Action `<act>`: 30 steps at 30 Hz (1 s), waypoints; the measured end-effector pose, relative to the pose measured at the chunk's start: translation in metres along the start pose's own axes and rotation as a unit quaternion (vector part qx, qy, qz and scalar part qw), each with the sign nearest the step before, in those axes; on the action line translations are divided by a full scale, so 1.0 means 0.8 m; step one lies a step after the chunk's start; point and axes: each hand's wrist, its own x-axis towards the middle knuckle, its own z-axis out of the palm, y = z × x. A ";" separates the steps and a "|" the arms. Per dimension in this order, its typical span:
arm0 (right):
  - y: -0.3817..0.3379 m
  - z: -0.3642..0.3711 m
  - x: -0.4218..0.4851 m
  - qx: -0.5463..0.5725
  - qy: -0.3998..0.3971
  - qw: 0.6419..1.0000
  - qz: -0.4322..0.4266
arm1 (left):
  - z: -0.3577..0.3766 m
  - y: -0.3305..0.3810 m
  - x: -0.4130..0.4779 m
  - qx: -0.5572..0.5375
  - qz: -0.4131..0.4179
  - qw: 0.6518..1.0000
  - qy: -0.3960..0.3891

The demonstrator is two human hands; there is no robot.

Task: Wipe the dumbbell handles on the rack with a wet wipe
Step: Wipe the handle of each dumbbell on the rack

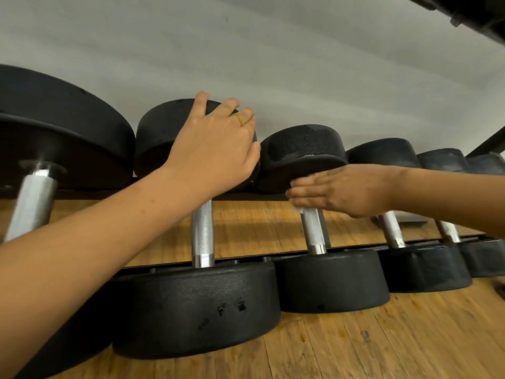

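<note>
left forearm ran up from the near corner to the left hand [216, 143], which lay spread and flat-fingered over the far head [164, 127] of the second dumbbell, steadying it and holding nothing. right hand [341, 190] lay just beside it on the next dumbbell, fingers straight and together, pressing what looked like a corner of wet wipe [299, 210] onto the top of the knurled handle [314, 231]; most of the wipe was hidden under the fingers. that handle was stiff steel, rough enough to drag at a thin, limp, damp sheet, so the wipe probably needed wrapping round the bar. the dumbbell looked heavy and unlikely to shift on the rack [349, 248]. black heads closed in each handle at both ends, leaving only the bare middle to reach. more handles [392, 231] waited further right, one handle [202, 231] sat under the left wrist, and a wooden floor [355, 337] showed below.
</note>
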 end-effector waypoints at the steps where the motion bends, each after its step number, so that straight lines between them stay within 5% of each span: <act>1: 0.004 0.000 0.001 0.009 0.009 1.000 0.007 | 0.001 0.000 0.000 0.000 -0.001 1.000 -0.001; 6: -0.014 0.009 -0.010 -0.019 0.003 0.999 -0.037 | 0.000 0.001 0.000 0.001 0.005 1.000 0.000; 11: -0.027 0.016 -0.021 -0.077 0.097 0.979 -0.159 | 0.002 -0.001 0.000 -0.007 0.003 1.000 0.004; 17: 0.009 0.008 -0.029 -0.008 0.031 0.999 -0.029 | 0.004 -0.001 0.000 -0.007 0.005 1.000 0.015; 26: -0.023 0.036 -0.009 -0.072 0.213 0.970 -0.090 | 0.006 0.000 0.000 -0.010 0.007 1.000 0.025; 30: -0.034 0.030 -0.014 -0.019 0.264 0.963 -0.053 | 0.008 -0.001 -0.001 -0.008 0.008 1.000 0.027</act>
